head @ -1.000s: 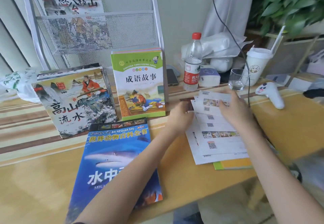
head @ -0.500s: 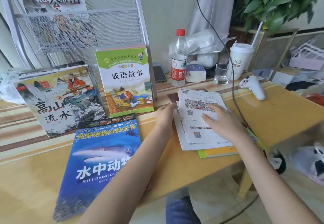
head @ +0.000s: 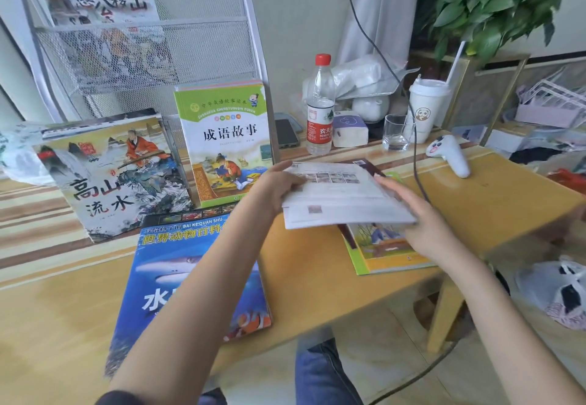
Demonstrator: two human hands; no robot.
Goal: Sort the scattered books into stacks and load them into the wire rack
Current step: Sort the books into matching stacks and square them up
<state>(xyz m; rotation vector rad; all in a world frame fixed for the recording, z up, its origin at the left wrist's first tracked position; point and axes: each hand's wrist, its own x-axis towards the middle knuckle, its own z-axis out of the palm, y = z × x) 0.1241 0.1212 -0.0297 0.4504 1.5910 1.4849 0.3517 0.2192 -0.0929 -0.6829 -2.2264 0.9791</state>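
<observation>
I hold a gathered stack of thin white-backed books (head: 339,198) lifted off the table, with my left hand (head: 279,190) gripping its left edge and my right hand (head: 415,217) gripping its right edge. Under the stack a green-and-yellow picture book (head: 387,252) and a dark red book (head: 369,163) lie flat. A blue shark book (head: 177,278) lies under my left forearm. A green-topped book stack (head: 226,141) and a painted landscape book (head: 111,176) lean at the foot of the white wire rack (head: 142,49), which holds one book (head: 104,5).
Behind the books stand a water bottle (head: 320,106), a tissue box (head: 350,129), a glass (head: 394,133), a white cup with straw (head: 428,110), a phone (head: 287,133) and a white controller (head: 448,154). A black cable (head: 415,163) crosses the table. The table's right edge drops to the floor.
The spread-out white-backed books were pushed together into one stack and lifted off the table between both hands, which uncovered the green-and-yellow book beneath.
</observation>
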